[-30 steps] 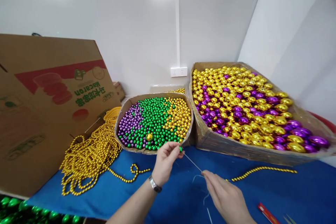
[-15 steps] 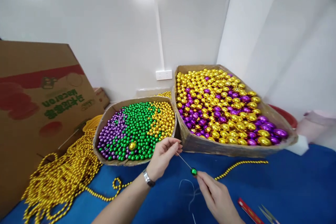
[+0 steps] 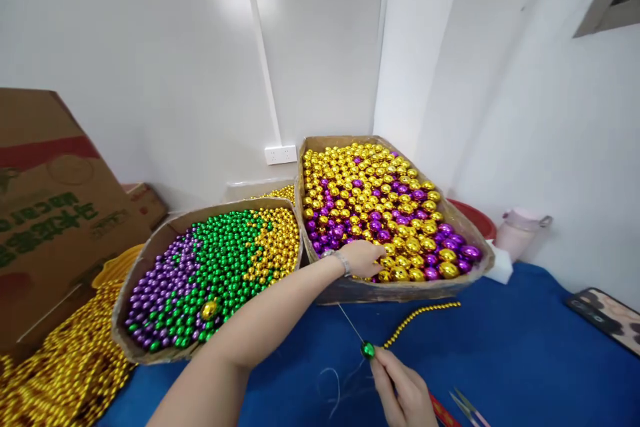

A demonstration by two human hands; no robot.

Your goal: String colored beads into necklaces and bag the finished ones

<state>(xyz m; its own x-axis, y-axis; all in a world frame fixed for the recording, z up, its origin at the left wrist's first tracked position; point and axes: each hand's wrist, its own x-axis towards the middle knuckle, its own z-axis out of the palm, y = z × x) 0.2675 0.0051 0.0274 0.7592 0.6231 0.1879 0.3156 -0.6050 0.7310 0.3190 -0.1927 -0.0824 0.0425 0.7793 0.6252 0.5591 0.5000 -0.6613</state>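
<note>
My left hand [image 3: 366,257] reaches across into the right cardboard tray [image 3: 400,289] of large gold and purple beads [image 3: 380,203], fingers curled down among the front beads. What they hold, if anything, is hidden. My right hand [image 3: 403,390] sits low at the bottom edge, pinched on a thin needle [image 3: 350,322] that points up and left. A green bead [image 3: 368,349] is threaded on the needle right at my fingertips. A white thread [image 3: 335,383] trails from it on the blue cloth [image 3: 525,360].
A second tray [image 3: 150,253] of small purple, green and gold beads lies to the left. Gold bead strings [image 3: 60,373] pile at the lower left beside a big carton [image 3: 45,213]. A short gold strand [image 3: 420,315], scissors [image 3: 467,407], a phone [image 3: 607,310] and a pink cup [image 3: 515,230] are on the right.
My left hand let go of the needle tip and moved right into the tray of large beads. The green bead stayed by my right fingers. The view swung right.
</note>
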